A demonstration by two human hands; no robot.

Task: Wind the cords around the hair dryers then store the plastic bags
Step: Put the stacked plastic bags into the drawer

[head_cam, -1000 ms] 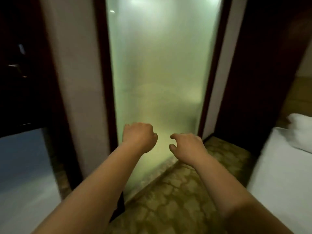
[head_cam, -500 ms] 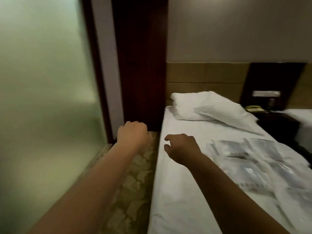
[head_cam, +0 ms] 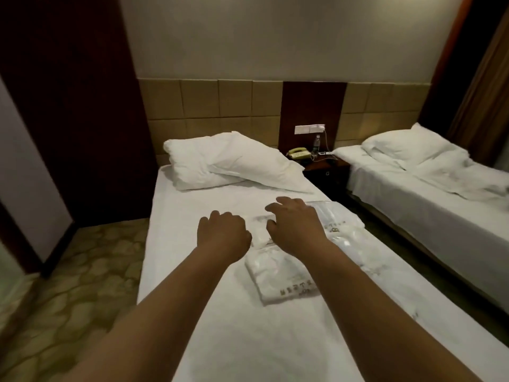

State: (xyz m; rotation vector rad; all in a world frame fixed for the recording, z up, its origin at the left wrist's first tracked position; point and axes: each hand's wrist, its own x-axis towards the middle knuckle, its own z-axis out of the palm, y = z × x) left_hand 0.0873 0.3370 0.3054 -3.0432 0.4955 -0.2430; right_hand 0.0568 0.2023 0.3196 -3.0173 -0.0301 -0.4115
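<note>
Several clear plastic bags with printed lettering lie on the white bed (head_cam: 220, 340); one folded bag (head_cam: 278, 279) is nearest, others (head_cam: 338, 227) spread to the right. My left hand (head_cam: 223, 232) hovers over the sheet just left of the bags, fingers curled, holding nothing. My right hand (head_cam: 294, 224) is held above the bags with fingers loosely bent and spread, empty. No hair dryer shows in the head view.
Two pillows (head_cam: 228, 161) lie at the head of the bed. A nightstand (head_cam: 325, 169) with a telephone (head_cam: 298, 153) and bottle stands between this bed and a second bed (head_cam: 427, 199) on the right. Patterned carpet (head_cam: 68, 285) runs along the left.
The view has swung right from a frosted glass panel to the bed. Both hands, still empty, are now over the bed by the plastic bags.
</note>
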